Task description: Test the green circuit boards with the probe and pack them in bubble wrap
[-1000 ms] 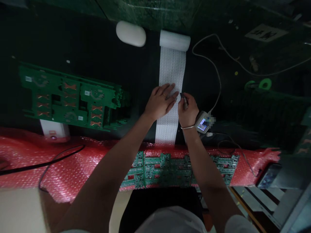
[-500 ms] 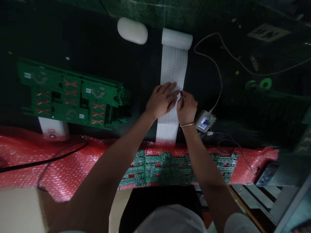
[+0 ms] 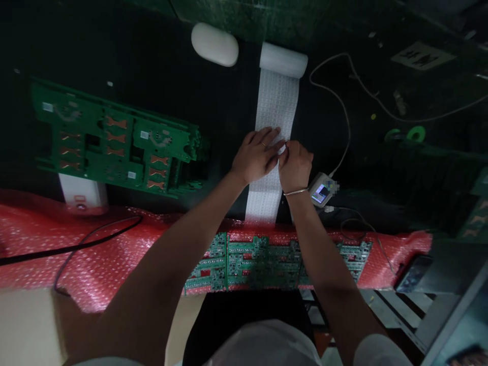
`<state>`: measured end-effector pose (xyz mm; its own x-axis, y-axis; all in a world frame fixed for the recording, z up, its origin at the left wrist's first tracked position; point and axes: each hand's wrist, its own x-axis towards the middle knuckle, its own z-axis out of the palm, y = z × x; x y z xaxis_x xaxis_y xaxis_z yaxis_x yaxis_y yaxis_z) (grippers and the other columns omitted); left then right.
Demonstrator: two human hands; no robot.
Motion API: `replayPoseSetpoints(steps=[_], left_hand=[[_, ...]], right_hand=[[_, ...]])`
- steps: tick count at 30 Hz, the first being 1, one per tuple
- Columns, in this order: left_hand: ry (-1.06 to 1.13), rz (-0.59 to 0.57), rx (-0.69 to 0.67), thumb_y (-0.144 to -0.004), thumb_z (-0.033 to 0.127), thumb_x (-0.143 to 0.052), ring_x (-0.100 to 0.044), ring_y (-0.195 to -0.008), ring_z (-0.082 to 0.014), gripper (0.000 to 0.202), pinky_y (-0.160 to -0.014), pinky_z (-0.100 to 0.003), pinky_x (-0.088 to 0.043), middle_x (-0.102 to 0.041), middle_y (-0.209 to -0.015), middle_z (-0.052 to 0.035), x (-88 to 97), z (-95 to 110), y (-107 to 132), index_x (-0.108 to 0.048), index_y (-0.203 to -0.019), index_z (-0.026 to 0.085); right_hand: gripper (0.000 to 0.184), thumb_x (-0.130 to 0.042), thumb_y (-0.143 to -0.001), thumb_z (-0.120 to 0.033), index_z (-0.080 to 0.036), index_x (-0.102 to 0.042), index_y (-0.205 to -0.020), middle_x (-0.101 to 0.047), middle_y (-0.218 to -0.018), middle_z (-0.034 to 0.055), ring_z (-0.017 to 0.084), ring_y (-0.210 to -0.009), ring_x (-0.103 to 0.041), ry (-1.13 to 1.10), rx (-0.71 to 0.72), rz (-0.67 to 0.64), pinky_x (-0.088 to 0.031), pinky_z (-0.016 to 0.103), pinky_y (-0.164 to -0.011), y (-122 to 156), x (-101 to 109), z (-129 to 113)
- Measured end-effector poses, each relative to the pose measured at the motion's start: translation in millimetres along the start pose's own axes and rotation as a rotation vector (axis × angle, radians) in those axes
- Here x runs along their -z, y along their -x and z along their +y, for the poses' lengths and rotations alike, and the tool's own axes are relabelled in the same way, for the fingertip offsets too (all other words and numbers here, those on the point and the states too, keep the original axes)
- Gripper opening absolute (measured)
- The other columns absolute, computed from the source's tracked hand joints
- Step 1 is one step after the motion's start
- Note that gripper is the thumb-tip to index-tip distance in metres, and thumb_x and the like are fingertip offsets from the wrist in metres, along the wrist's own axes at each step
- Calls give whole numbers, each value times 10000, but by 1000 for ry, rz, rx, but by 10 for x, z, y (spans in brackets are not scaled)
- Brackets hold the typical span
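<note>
A strip of small white labels [image 3: 277,101] runs down the dark worktop from its roll [image 3: 284,60]. My left hand [image 3: 256,155] lies on the strip with its fingers stretched out. Close beside it, my right hand [image 3: 295,165] is closed at the strip's right edge, thumb and forefinger pinched together near my left fingertips. A small bright white patch shows at that pinch, too small to tell whether it is a loose label. Below my hands, green circuit boards [image 3: 263,262] lie on red bubble wrap [image 3: 152,244], partly hidden by my forearms.
Stacked green boards with copper-coloured pieces [image 3: 114,137] stand left, near a white box [image 3: 83,193]. A white oval object [image 3: 214,44] lies at the back. Right of my hands are a small device with a lit screen [image 3: 321,192], its cable [image 3: 347,122] and a phone [image 3: 414,273].
My right hand has turned slightly, and a dark bit seen at its fingertips no longer shows. My left hand stays on the strip. The whole view has shifted a little.
</note>
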<state>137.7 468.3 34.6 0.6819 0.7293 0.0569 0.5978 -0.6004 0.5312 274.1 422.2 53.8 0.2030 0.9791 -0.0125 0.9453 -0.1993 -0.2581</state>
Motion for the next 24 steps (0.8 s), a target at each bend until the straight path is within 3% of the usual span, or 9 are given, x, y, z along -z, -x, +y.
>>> replayPoseSetpoints(steps=[24], left_hand=[[-10,24,-2,-975,345,-453,-335,-1447,-294,430,-1140,-508,-273,-383,-1576,-62,-23,-8,4,-531,-1390,261]], right_hand=[[301,-340,-948,-211,-129,-598,-1081,-657,-984,141,238,-936,-618,-59,-31,54,-432,401,-870,228,-49,32]])
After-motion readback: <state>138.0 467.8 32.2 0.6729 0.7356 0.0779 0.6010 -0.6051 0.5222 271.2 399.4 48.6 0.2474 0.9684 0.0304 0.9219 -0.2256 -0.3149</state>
